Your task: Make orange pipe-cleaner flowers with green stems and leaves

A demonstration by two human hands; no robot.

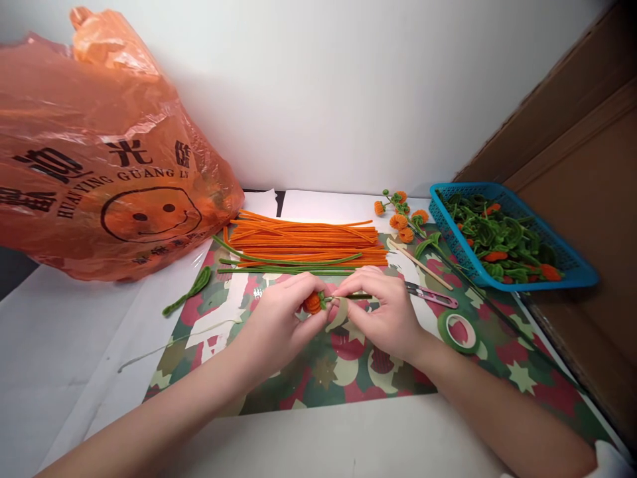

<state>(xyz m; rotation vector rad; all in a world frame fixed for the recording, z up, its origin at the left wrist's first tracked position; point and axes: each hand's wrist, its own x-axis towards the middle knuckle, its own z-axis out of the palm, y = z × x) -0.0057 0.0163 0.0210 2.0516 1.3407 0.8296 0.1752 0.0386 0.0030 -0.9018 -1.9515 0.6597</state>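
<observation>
Between my hands is an orange pipe-cleaner flower [313, 303] with small green leaves at its base and a thin stem. My left hand [288, 309] is closed round the flower head. Thumb and fingertips of my right hand [381, 305] pinch the stem just below the bloom, where a strip of pale green floral tape [339, 315] hangs down. Behind my fingers lie orange pipe cleaners [303, 236] in a bundle, with several green pipe cleaners [288, 271] along its near side. The roll of green tape [458, 332] rests right of my right wrist.
A large orange plastic bag [114, 153] stands at the left. On the right, a blue basket [582, 273] holds green leaves and orange pieces. Finished orange flowers [401, 219], a pink cutter [432, 296], a wooden stick [423, 265] and a green leaf piece [189, 292] lie around the patterned mat [323, 372].
</observation>
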